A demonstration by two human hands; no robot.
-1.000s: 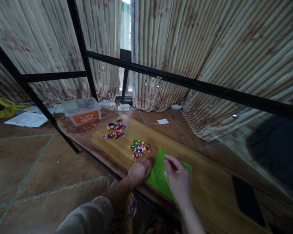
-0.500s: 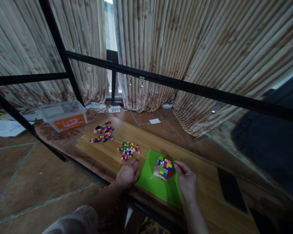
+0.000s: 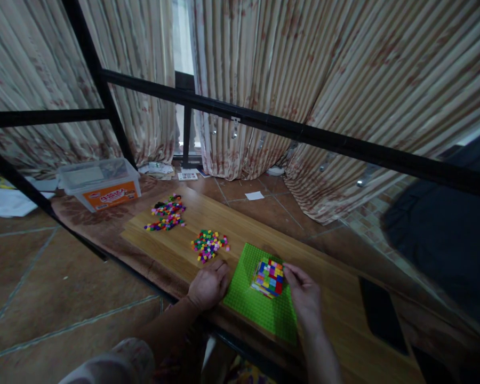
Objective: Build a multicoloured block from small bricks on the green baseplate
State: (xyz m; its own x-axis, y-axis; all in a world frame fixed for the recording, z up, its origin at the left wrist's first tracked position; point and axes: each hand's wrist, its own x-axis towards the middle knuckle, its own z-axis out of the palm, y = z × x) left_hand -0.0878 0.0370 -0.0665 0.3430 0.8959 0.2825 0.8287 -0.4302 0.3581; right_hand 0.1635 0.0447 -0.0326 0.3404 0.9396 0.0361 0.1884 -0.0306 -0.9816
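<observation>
A bright green studded baseplate [image 3: 240, 304] lies on a wooden board [image 3: 336, 298]. On it stands a blocky build of multicoloured toy bricks [image 3: 269, 278], several layers high. My right hand [image 3: 306, 293] is at the build's right far corner, thumb and forefinger pinched together; what they hold is too small to make out. My left hand [image 3: 208, 285] rests with curled fingers on the board, beside the baseplate's left edge. Its fingertips are hidden. Just beyond it lies a loose heap of small coloured bricks [image 3: 209, 244].
A second brick heap [image 3: 168, 213] lies farther left on the board. Behind it stands a clear plastic tub [image 3: 100, 184] with an orange label. A dark flat panel [image 3: 382, 314] lies at the right. A black metal rail [image 3: 264, 120] crosses before the curtains [image 3: 256, 64].
My right hand has shifted very slightly at the build's corner, its pinch kept. The left hand stays where it was. The camera view has tilted a little.
</observation>
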